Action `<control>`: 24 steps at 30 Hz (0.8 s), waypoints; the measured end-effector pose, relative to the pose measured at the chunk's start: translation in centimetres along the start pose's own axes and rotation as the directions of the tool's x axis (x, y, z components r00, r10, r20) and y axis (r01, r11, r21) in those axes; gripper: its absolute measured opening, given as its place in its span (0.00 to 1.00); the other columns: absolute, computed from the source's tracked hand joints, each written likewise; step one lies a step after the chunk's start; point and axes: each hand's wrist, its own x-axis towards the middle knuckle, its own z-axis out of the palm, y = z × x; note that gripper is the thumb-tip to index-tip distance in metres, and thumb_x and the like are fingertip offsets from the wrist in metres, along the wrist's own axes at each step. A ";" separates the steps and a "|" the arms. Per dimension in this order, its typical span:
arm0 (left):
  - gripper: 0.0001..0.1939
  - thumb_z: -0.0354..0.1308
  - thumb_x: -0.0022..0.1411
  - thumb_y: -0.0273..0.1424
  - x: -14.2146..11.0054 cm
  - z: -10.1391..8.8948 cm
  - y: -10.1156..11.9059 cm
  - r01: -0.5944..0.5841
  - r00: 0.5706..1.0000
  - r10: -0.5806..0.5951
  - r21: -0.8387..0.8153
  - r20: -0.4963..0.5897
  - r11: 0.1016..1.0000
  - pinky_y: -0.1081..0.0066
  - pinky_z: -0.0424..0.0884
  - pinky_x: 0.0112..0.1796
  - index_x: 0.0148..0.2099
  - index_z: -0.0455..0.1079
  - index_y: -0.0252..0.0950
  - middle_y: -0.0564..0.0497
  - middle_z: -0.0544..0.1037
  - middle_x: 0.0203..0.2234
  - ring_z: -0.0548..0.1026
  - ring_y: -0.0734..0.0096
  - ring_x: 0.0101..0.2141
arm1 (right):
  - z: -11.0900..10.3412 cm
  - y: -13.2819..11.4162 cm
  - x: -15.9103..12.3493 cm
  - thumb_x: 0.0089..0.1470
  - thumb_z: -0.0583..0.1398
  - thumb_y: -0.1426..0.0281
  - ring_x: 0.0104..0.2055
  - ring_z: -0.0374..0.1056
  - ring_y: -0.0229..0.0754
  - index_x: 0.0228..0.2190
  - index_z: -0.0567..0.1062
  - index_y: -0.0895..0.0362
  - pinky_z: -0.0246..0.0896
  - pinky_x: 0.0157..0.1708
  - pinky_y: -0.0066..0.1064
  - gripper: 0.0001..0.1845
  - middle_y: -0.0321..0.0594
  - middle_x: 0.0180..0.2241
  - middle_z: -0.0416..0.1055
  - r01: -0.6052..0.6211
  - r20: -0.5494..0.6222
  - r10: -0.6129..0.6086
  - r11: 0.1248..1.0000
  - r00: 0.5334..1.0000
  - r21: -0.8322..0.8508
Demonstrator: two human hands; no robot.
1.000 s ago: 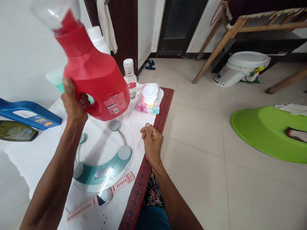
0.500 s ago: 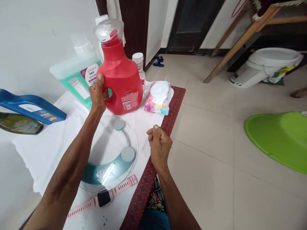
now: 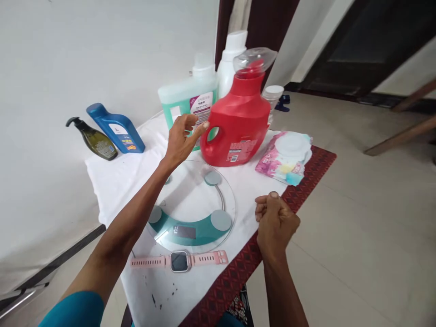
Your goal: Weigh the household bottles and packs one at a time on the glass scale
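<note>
Red handled jug (image 3: 240, 120) with clear cap (image 3: 254, 59); pale-green jug (image 3: 184, 96); blue bottle (image 3: 119, 131); olive pump bottle (image 3: 99, 143); pink watch strap (image 3: 207, 258); teal-banded glass scale (image 3: 200, 234); white cloth (image 3: 190, 290); dark-patterned red border (image 3: 243, 260).

Red plastic jug with clear cap (image 3: 238, 119): lowered from mid-air onto white cloth tabletop (image 3: 117, 177)
Left hand (image 3: 181, 138): grip uncurled from jug

The red jug (image 3: 238, 118) (clear-topped, handled) stands upright on white cloth (image 3: 122, 179).

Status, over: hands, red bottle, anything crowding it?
Left hand open beside red bottle, contact unclear. Right hand curled closed, nothing visible in it. Red bottle upright on white cloth; green jug close behind, wipes pack to the right.
</note>
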 end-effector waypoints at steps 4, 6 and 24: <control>0.22 0.77 0.72 0.46 -2.4 -8.1 -1.3 0.035 0.958 0.025 0.203 -0.285 0.978 0.59 0.80 0.51 0.58 0.75 0.41 0.42 0.82 0.55 0.82 0.57 0.51 | 1.7 -2.0 0.7 0.67 0.64 0.33 0.19 0.59 0.35 0.25 0.78 0.53 0.52 0.22 0.32 0.38 0.31 0.19 0.65 0.105 0.027 -0.106 0.994 0.994 0.015; 0.24 0.77 0.71 0.39 -3.0 -11.6 -2.8 0.174 0.896 -0.039 0.269 -0.443 0.947 0.55 0.79 0.58 0.61 0.72 0.39 0.39 0.79 0.59 0.81 0.54 0.55 | 3.4 -2.7 1.5 0.65 0.65 0.32 0.19 0.58 0.35 0.25 0.77 0.53 0.51 0.21 0.31 0.38 0.31 0.19 0.65 0.115 0.025 -0.118 0.990 0.993 0.080; 0.74 0.87 0.59 0.42 1.2 -15.3 -9.6 0.755 0.592 -0.472 0.245 -0.654 0.608 0.39 0.45 0.82 0.85 0.40 0.20 0.13 0.52 0.79 0.49 0.24 0.84 | 6.2 -0.7 3.6 0.66 0.63 0.37 0.18 0.58 0.37 0.23 0.75 0.51 0.50 0.21 0.34 0.34 0.31 0.17 0.63 0.120 -0.077 -0.119 0.993 0.990 0.012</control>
